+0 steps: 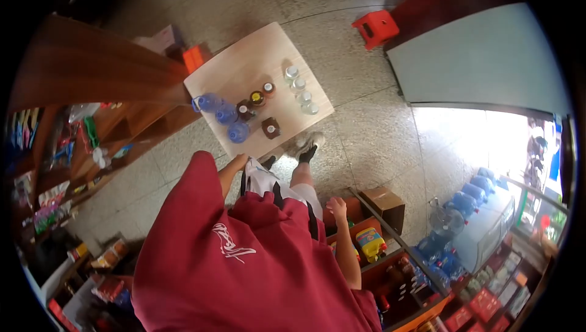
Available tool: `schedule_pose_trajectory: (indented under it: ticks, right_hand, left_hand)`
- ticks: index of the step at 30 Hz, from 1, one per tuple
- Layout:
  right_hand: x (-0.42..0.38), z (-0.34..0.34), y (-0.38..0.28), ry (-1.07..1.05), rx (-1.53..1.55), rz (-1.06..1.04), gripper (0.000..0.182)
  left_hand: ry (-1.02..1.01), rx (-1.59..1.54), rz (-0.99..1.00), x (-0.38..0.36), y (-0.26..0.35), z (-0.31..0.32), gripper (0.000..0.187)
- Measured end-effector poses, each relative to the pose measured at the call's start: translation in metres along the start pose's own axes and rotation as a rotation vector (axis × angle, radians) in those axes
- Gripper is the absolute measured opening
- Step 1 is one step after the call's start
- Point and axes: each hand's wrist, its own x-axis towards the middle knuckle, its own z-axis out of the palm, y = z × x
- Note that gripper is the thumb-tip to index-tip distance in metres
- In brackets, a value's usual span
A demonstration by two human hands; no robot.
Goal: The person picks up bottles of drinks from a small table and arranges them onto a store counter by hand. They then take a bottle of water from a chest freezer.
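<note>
My left hand (238, 162) is at the near corner of the pale wooden table (244, 57), its fingers closed on a white cloth (261, 176) that hangs in front of my body. My right hand (336, 206) is held out to the right of my body, fingers loosely bent and apart, with nothing in it. On the table, blue bottles (226, 113) stand at the left, dark bottles (257, 98) in the middle, and clear bottles with pale caps (298, 84) in a row at the right. A dark square-shaped container (271, 127) stands near the front edge.
Brown shelves (104, 88) with goods line the left. A red stool (376, 28) stands beyond the table. At the right are a cardboard box (382, 202), yellow containers (370, 243) in a cabinet, large water bottles (447, 219) and a grey-green panel (476, 57).
</note>
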Motion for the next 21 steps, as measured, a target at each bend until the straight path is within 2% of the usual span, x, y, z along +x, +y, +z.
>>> schedule_pose_trajectory:
  ticks: [2, 5, 6, 8, 9, 11, 13, 14, 17, 19, 21]
  right_hand:
    - [0.038, -0.003, -0.002, -0.077, -0.150, 0.083, 0.032]
    - [0.096, -0.008, -0.030, -0.329, -0.564, 0.143, 0.029]
    - [0.107, -0.001, -0.041, -0.299, -0.506, 0.045, 0.029]
    - [0.133, 0.004, -0.066, -0.221, -0.389, -0.148, 0.027]
    - [0.149, 0.002, -0.080, -0.174, -0.335, -0.243, 0.026]
    - [0.192, 0.001, -0.103, -0.198, -0.269, -0.274, 0.024]
    - [0.197, -0.007, -0.139, -0.216, -0.290, -0.354, 0.024]
    - [0.215, -0.012, -0.136, -0.274, -0.231, -0.376, 0.027]
    - [0.238, -0.020, -0.147, -0.355, -0.378, -0.313, 0.027]
    - [0.260, -0.020, -0.138, -0.406, -0.631, -0.250, 0.025]
    - [0.279, -0.019, -0.119, -0.497, -0.797, -0.235, 0.024]
  left_hand:
    - [-0.030, 0.015, 0.036, 0.003, -0.002, 0.007, 0.031]
    - [-0.076, 0.040, -0.120, -0.002, 0.015, 0.003, 0.034]
    - [-0.030, 0.046, -0.166, -0.003, 0.010, 0.013, 0.034]
    - [0.074, 0.039, -0.229, -0.019, 0.052, 0.005, 0.030]
    - [0.048, 0.031, -0.253, -0.016, 0.061, 0.006, 0.030]
    - [-0.015, 0.107, -0.184, -0.011, 0.079, 0.005, 0.028]
    - [-0.047, 0.121, -0.207, -0.008, 0.107, 0.000, 0.026]
    - [-0.063, 0.117, -0.227, -0.008, 0.123, 0.001, 0.026]
    - [0.020, -0.316, -0.252, -0.007, 0.159, 0.008, 0.026]
    - [0.056, -0.471, -0.258, 0.013, 0.151, 0.048, 0.030]
    - [0.181, -0.529, -0.183, 0.026, 0.155, 0.087, 0.028]
